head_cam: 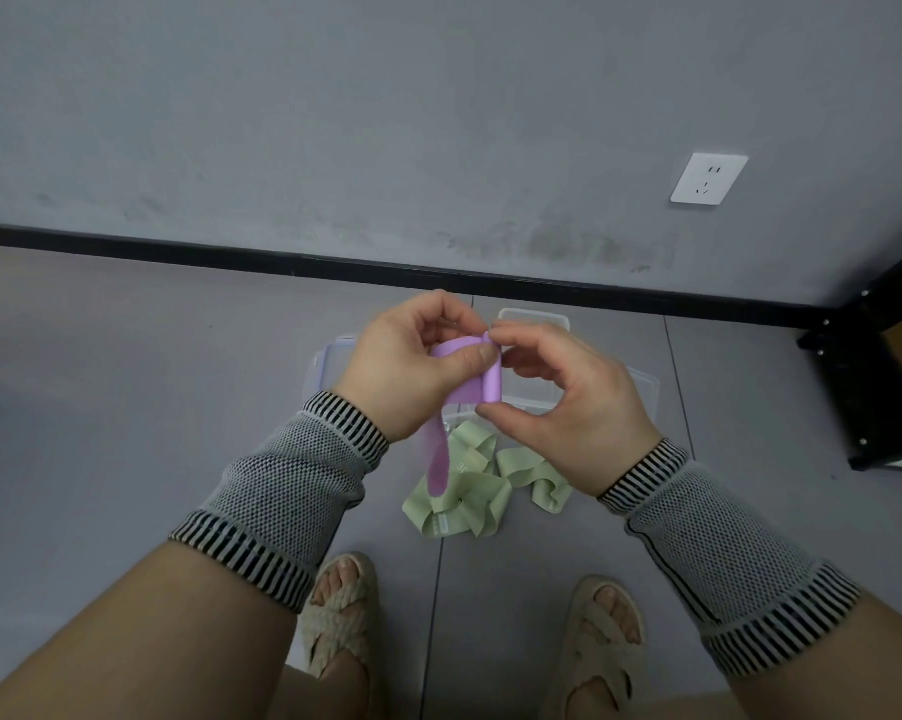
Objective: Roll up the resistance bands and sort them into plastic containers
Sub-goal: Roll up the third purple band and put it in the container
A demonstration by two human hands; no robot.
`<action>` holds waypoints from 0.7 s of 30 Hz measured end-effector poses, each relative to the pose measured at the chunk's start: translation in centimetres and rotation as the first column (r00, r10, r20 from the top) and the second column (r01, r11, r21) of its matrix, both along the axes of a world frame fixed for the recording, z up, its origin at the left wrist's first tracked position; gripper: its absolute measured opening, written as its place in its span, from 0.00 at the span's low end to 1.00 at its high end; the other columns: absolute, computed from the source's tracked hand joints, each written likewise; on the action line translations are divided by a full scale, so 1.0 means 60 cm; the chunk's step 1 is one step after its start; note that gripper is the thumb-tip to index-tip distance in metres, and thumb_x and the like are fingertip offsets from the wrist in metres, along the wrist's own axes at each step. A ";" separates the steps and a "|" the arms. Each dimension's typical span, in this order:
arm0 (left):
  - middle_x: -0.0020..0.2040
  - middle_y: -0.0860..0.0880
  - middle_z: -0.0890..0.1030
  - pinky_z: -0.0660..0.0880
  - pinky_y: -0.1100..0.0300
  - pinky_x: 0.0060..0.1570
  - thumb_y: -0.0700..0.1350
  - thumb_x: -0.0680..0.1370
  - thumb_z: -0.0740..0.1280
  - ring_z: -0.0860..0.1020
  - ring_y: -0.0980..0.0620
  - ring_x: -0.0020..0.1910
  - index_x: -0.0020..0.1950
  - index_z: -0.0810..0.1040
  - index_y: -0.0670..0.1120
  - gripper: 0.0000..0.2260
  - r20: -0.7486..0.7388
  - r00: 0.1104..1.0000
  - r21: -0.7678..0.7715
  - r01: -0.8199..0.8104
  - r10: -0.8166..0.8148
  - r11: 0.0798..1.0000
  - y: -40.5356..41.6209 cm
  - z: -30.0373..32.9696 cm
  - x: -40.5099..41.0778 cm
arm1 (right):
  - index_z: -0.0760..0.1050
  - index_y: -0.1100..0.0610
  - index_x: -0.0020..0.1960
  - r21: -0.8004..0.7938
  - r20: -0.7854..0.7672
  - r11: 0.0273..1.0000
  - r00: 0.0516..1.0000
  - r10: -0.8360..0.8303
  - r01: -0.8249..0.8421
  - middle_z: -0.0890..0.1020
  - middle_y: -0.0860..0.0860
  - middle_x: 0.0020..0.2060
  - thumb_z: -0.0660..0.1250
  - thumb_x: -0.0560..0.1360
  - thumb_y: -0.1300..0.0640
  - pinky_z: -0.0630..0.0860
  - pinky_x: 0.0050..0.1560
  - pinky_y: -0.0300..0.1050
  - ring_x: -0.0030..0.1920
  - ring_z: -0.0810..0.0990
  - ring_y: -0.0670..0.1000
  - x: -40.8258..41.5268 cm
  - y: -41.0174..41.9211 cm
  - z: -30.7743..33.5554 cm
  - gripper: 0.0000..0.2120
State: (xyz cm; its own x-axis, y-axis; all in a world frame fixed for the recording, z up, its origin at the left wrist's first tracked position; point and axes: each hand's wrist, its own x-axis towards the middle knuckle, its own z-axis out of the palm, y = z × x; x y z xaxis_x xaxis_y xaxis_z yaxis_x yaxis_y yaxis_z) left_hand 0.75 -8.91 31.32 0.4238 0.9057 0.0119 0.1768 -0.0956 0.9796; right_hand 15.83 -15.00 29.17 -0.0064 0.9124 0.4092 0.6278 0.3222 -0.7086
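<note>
Floor: grey tiled floor (126, 407) below the fingers carries everything; a person stands over it in woven sandals (342, 610).
Containers: clear plastic containers (534, 324), partly hidden behind both hands, sit directly beneath the fingers, probably so a finished roll can drop straight in; how many there are cannot be told.
Green bands: loose green resistance bands (464, 491) lie tangled on the floor below and nearer than the fingers, unrolled, seemingly awaiting their turn.
Purple band: purple resistance band (469, 392) held in the air between the hands, its rolled end by the right fingertips, its free tail hanging down over the green heap.
Left hand: left hand (412, 366) curled, thumb pressing the flat strip, likely feeding it taut.
Right hand: right hand (568, 402) pinches the small roll's ends between thumb and fingertips, suited to turning it.
Obstruction: nothing stands between fingers and containers.
</note>
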 end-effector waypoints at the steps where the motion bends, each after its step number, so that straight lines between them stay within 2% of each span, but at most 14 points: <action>1: 0.37 0.50 0.81 0.76 0.64 0.41 0.36 0.71 0.72 0.80 0.56 0.38 0.41 0.76 0.46 0.08 0.000 1.000 0.000 0.003 -0.003 1.000 0.001 -0.001 -0.001 | 0.77 0.56 0.58 -0.005 -0.006 1.000 1.000 0.000 0.000 0.79 0.44 0.49 0.78 0.65 0.59 0.75 0.53 0.34 0.49 0.78 0.42 -0.001 0.000 0.000 0.23; 6: 0.40 0.44 0.83 0.79 0.55 0.44 0.37 0.71 0.73 0.81 0.49 0.41 0.43 0.76 0.46 0.07 -0.024 1.000 0.015 0.007 -0.007 1.000 0.002 -0.008 -0.004 | 0.78 0.59 0.59 0.067 0.042 0.998 0.999 0.018 -0.021 0.76 0.47 0.51 0.75 0.66 0.62 0.74 0.53 0.31 0.49 0.76 0.41 -0.003 0.004 -0.004 0.21; 9: 0.41 0.41 0.83 0.79 0.52 0.45 0.38 0.71 0.74 0.82 0.44 0.42 0.44 0.76 0.44 0.07 -0.042 0.999 0.017 -0.004 0.005 1.000 0.002 -0.009 -0.003 | 0.77 0.57 0.61 0.026 0.047 0.999 0.998 0.045 -0.046 0.74 0.45 0.54 0.73 0.67 0.63 0.72 0.54 0.29 0.50 0.76 0.39 -0.003 0.004 -0.004 0.22; 13: 0.40 0.43 0.82 0.78 0.59 0.42 0.37 0.71 0.72 0.80 0.50 0.38 0.43 0.76 0.45 0.07 -0.007 1.000 -0.025 -0.012 0.012 1.000 0.004 -0.002 -0.005 | 0.74 0.48 0.63 -0.029 -0.001 0.997 0.997 0.074 -0.074 0.75 0.43 0.53 0.75 0.67 0.63 0.76 0.53 0.34 0.48 0.78 0.41 0.000 0.000 0.003 0.27; 16: 0.41 0.40 0.82 0.77 0.61 0.40 0.37 0.71 0.73 0.79 0.51 0.38 0.43 0.75 0.44 0.07 0.022 0.999 -0.056 -0.036 0.037 0.998 0.006 0.001 -0.007 | 0.72 0.37 0.57 -0.117 -0.160 0.991 0.986 0.046 -0.065 0.81 0.43 0.46 0.75 0.68 0.63 0.79 0.51 0.40 0.45 0.82 0.45 0.000 -0.005 0.011 0.27; 19: 0.40 0.40 0.82 0.76 0.59 0.40 0.42 0.68 0.75 0.79 0.49 0.38 0.42 0.76 0.46 0.09 0.044 0.997 -0.073 -0.066 0.069 0.995 0.010 -0.002 -0.010 | 0.75 0.39 0.51 -0.212 -0.424 0.969 0.905 0.022 -0.124 0.84 0.45 0.41 0.73 0.69 0.66 0.79 0.48 0.38 0.43 0.83 0.45 -0.002 -0.009 0.016 0.23; 21: 0.39 0.42 0.82 0.76 0.58 0.40 0.44 0.66 0.74 0.79 0.50 0.37 0.41 0.76 0.46 0.09 0.044 0.996 -0.069 -0.069 0.072 0.995 0.011 -0.003 -0.012 | 0.77 0.42 0.49 -0.236 -0.526 0.958 0.850 0.016 -0.164 0.85 0.45 0.41 0.71 0.71 0.68 0.79 0.48 0.40 0.45 0.84 0.46 -0.005 -0.008 0.016 0.20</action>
State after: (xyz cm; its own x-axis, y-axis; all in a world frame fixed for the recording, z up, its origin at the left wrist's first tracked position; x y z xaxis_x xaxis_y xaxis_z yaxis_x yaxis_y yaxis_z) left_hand 0.04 -8.25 31.14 0.3589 0.9328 -0.0322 0.1351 -0.0178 0.9907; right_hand 15.50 -15.51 30.12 0.0496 0.9912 0.1225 0.1265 0.1155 -0.9852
